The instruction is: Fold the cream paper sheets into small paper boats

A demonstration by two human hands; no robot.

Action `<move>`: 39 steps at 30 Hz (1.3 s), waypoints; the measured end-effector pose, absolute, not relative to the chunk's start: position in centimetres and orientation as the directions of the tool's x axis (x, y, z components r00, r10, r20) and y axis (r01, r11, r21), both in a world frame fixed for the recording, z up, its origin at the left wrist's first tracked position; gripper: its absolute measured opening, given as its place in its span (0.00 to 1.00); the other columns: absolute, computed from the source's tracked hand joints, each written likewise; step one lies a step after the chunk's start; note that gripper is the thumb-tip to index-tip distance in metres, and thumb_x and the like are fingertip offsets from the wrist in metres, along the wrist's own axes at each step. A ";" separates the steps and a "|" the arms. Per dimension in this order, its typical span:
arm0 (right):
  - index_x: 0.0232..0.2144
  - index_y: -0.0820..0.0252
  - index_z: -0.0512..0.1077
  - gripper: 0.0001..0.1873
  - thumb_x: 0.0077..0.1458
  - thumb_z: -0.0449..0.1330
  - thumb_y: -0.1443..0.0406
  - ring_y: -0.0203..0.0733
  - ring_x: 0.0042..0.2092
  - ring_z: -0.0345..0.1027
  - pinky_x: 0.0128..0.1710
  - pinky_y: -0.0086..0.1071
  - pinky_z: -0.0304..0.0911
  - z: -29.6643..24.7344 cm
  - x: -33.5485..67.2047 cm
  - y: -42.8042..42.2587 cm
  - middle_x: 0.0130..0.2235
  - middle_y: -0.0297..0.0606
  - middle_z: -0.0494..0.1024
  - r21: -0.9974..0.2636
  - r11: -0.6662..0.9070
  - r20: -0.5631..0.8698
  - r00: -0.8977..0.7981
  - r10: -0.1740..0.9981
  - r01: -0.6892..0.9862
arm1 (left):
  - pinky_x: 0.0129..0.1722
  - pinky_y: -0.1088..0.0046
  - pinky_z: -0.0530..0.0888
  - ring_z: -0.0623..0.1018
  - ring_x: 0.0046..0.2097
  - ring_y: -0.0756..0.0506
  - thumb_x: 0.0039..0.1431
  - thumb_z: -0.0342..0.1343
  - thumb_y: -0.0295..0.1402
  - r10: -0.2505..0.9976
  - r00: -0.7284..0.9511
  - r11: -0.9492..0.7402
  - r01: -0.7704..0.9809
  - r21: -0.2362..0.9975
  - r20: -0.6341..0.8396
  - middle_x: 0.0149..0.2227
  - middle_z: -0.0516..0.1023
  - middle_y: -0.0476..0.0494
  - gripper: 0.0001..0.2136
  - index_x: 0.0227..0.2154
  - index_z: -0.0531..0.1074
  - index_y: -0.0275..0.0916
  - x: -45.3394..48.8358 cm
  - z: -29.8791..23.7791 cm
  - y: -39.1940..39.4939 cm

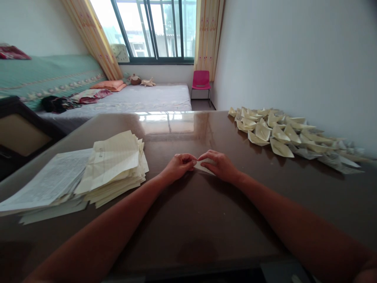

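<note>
Okay, quick pass from my end. Both hands meet at the middle of the brown table (188, 228). The left hand (179, 165) is curled, thumb and forefinger pinching the left tip of the small folded paper (202, 166). The right hand (220, 166) covers the paper's right part, fingers bent and closed over it. I can't tell whether its thumb is under the flap. The paper sits low on the tabletop between the two hands, mostly hidden, with only a pale wedge showing.

My read is that a crease or a pull-apart on a small fold is in hand. To do it well I'd grip close to the tip on each side and keep the piece flat on the table. I'd pull evenly so one side doesn't tear, then run a fingertip along the edge to set the crease sharp. The paper looks thin, so light pressure is enough.

To the left, well apart, there's a stack of cream sheets (116, 169) overlapping some printed sheets (50, 182). To the right by the wall lies a pile of folded paper pieces (279, 133). Behind the table are a bed (153, 98), a pink chair (201, 80) and a window (156, 27).
</note>
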State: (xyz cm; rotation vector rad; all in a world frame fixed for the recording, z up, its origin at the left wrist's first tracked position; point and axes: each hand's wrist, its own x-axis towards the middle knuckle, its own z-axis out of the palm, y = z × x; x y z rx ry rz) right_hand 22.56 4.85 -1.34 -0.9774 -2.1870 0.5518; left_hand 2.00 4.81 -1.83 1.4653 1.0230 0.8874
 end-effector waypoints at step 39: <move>0.32 0.57 0.78 0.12 0.57 0.58 0.57 0.37 0.37 0.68 0.40 0.31 0.62 -2.3 22.8 5.6 0.35 0.37 0.74 -0.575 0.653 0.415 -0.512 0.752 0.493 | 0.28 0.77 0.64 0.71 0.26 0.50 0.56 0.52 0.40 0.898 0.424 -0.379 0.610 0.696 0.117 0.21 0.75 0.48 0.15 0.29 0.79 0.34 2.3 -0.2 3.9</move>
